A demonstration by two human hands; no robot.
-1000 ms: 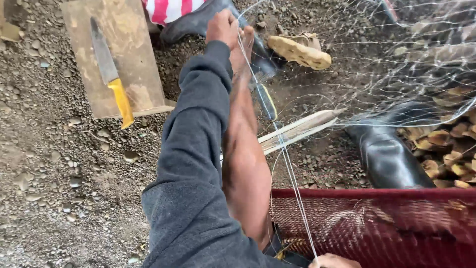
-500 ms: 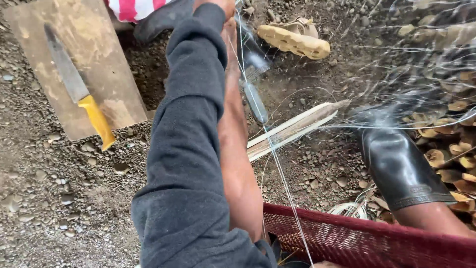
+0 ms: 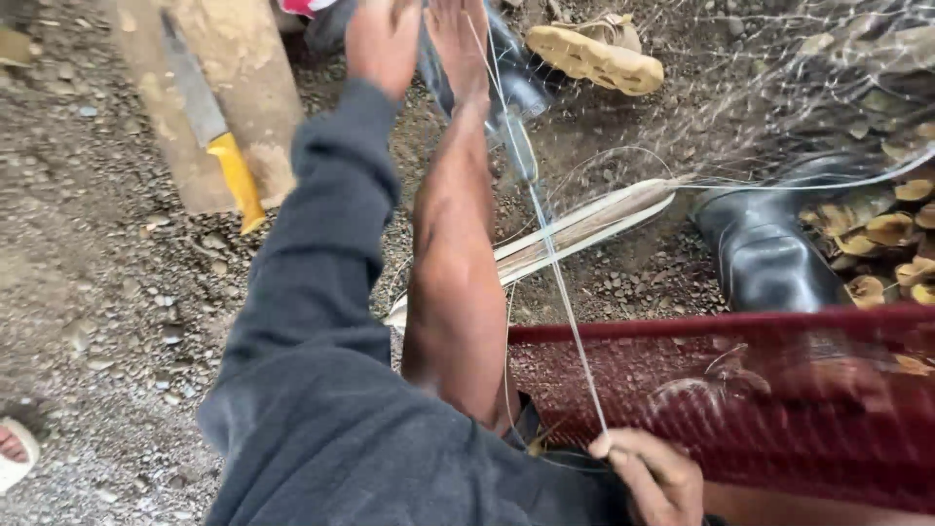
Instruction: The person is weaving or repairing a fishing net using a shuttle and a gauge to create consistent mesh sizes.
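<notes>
Thin clear line [image 3: 547, 248]: runs straight and taut from the top of the view down to the lower edge, crossing over the red mesh basket [image 3: 779, 409]. I judge it straight only because it is held at both ends.

Right hand [image 3: 651, 477]: at the near end, low in view, just at the basket rim. Thumb and forefinger are pinched on the line and the other fingers curled under. A pinch suits so fine a strand.

Left hand [image 3: 383, 44]: at the far end, on a dark-sleeved arm stretched fully out. I see only its back, and the fingers are cut off by the frame, so I cannot tell whether they grip. It lies just beside a bare foot [image 3: 458, 39]. The bare limb below it looks to me like the person's own leg, stretched out as an anchor, with the line passing along it.

Around this:
- A loose clear net [image 3: 779, 88] is draped over the right side.
- A pale split stick [image 3: 584, 229] lies under the line on the gravel.
- A black rubber boot [image 3: 769, 253] stands near the basket.
- A tan sandal [image 3: 594, 54] lies at the top.

A yellow-handled knife [image 3: 209, 127] rests flat on a wooden board [image 3: 263, 97], left of the arm, within reach yet well apart from the line.
</notes>
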